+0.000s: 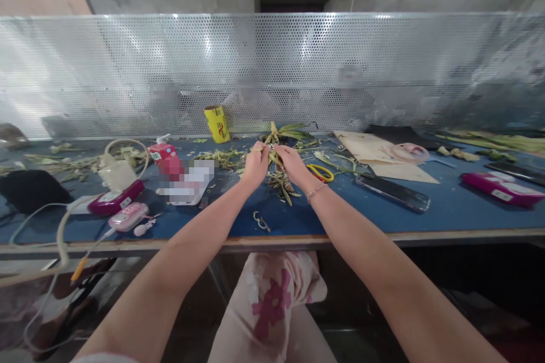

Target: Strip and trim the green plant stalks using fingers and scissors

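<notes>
My left hand point(256, 163) and my right hand point(294, 164) meet over the blue table, fingertips pinched close together. Between them is a pale green plant stalk point(276, 160), partly covered by the fingers. Just behind the hands lies a cut plant point(275, 134) with a light stem and long green leaves. Dry leaf scraps point(281, 186) are spread below the fingers. Beside my right hand rest scissors with yellow handles point(321, 173), and a twisted bit of string or stem point(261, 221) lies nearer the table edge.
A perforated metal screen point(272, 68) rises along the table's back, with blurred people behind it. Leftward stand a yellow roll point(217, 123), a pink bottle point(166, 159), a white phone point(193, 182) and cables. A dark phone point(394, 193), brown paper point(366, 147) and a magenta case point(502, 189) lie rightward.
</notes>
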{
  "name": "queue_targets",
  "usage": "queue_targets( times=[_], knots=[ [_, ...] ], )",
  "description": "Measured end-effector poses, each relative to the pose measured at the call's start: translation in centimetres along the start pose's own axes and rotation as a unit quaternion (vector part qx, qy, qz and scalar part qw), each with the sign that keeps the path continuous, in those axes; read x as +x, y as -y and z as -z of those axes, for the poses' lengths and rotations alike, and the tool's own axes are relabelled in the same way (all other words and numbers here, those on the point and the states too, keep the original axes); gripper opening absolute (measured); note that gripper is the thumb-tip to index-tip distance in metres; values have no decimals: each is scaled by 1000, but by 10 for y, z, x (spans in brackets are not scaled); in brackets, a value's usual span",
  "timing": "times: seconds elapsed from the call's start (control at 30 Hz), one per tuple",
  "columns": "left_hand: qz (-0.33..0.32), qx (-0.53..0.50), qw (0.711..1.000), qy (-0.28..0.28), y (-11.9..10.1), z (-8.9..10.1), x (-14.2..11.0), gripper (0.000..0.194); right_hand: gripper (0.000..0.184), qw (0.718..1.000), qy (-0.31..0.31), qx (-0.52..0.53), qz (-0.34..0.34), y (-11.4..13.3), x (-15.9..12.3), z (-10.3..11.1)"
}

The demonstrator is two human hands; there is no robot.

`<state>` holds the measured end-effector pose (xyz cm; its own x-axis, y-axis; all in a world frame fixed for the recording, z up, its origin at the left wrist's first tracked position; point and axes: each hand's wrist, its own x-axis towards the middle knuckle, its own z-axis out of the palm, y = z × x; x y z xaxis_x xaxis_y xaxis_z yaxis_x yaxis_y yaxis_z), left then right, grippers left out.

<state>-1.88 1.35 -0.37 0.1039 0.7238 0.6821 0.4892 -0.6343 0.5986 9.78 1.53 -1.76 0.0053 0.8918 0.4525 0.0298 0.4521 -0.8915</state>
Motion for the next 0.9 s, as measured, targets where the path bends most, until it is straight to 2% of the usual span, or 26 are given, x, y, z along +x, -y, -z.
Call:
queue_targets(
  times=[0.13, 0.23, 0.4, 0.47, 0.7, 0.9],
  knots=[
    [-9, 19, 1000, 2, 0, 0, 0, 14, 38, 998, -36, -21, 41, -1, 1, 1],
    [-23, 27, 999, 13, -2, 0, -1, 13, 37, 995, -66, -69, 40, 2, 2, 3],
    [-59, 34, 996, 54, -6, 1, -6, 13, 32, 966, -122, -213, 80, 7, 1, 6],
    [-58, 35, 996, 53, -7, 0, -6, 14, 31, 957, -132, -237, 99, 9, 0, 6],
    [31, -25, 999, -13, -2, 0, 2, 17, 25, 953, -120, -238, 145, 16, -4, 8],
    [30, -25, 999, -31, 1, 4, 6, 17, 25, 956, -88, -244, 138, 17, -3, 11]
  ],
)
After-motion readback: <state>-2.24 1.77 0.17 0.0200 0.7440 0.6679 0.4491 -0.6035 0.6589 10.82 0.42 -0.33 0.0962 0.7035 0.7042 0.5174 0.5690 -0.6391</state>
